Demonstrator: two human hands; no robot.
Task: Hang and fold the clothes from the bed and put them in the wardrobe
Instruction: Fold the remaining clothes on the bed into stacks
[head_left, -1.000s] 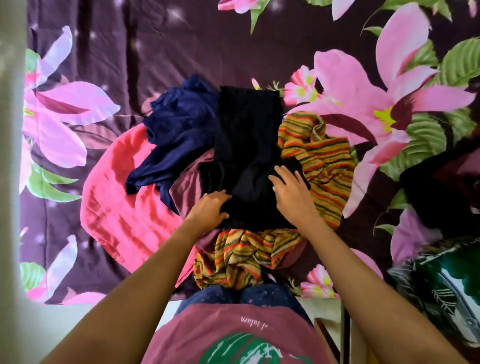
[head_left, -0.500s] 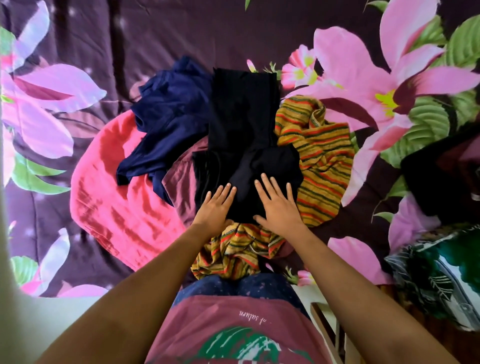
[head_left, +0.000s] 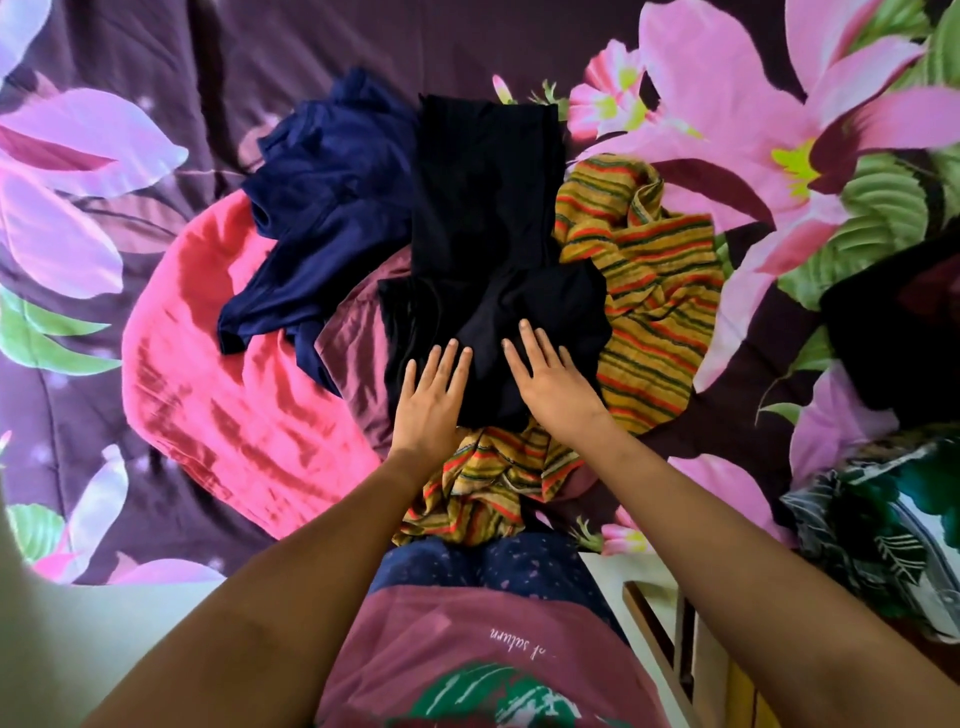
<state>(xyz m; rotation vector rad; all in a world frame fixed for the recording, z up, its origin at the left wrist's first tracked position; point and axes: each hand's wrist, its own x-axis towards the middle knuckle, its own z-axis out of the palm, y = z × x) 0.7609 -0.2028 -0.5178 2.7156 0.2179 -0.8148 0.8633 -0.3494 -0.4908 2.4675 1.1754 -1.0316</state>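
Observation:
A black garment (head_left: 488, 218) lies lengthways on top of a pile of clothes on the bed. My left hand (head_left: 428, 405) and my right hand (head_left: 553, 382) both lie flat on its near end, fingers straight and pointing away from me. Under and around it are a navy garment (head_left: 322, 208) at the left, a pink cloth (head_left: 218, 395) further left, a maroon piece (head_left: 358, 364) and a yellow striped cloth (head_left: 654, 291) at the right that also bunches up near me (head_left: 483, 488).
The bed cover (head_left: 130, 78) is purple with big pink flowers. A dark garment (head_left: 893, 332) and a green leaf-patterned item (head_left: 883, 530) lie at the right edge. A wooden frame (head_left: 660, 639) stands by my right side.
My left hand went from curled on the black garment's near edge to flat with straight fingers. Both hands now press side by side on the cloth; the view has shifted slightly.

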